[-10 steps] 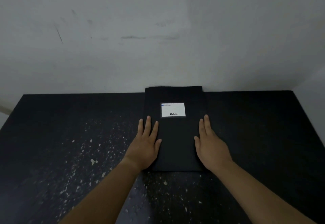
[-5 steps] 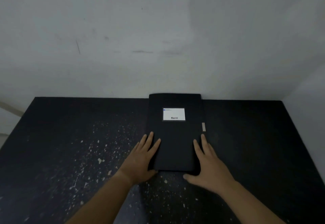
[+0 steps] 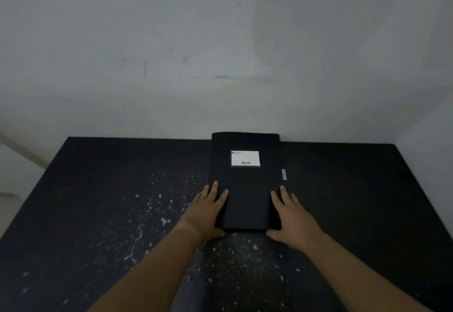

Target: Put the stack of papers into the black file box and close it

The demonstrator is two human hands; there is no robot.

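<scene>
The black file box (image 3: 246,189) lies flat and closed on the black table (image 3: 98,201), its far end against the wall. A white label (image 3: 245,158) sits on its lid and a small grey tab (image 3: 284,174) on its right edge. My left hand (image 3: 208,210) clasps the box's near left corner, fingers on the lid and thumb at the front edge. My right hand (image 3: 291,216) clasps the near right corner the same way. No papers are visible.
The table is speckled with white paint flecks (image 3: 161,213) left of the box. A grey wall (image 3: 220,54) rises right behind the table, and a side wall (image 3: 431,140) closes in on the right.
Both hands slid back from the lid's middle to the box's near corners, thumbs now hooked at the front edge. The grey tab on the right edge came into sight. The camera tilted up.
</scene>
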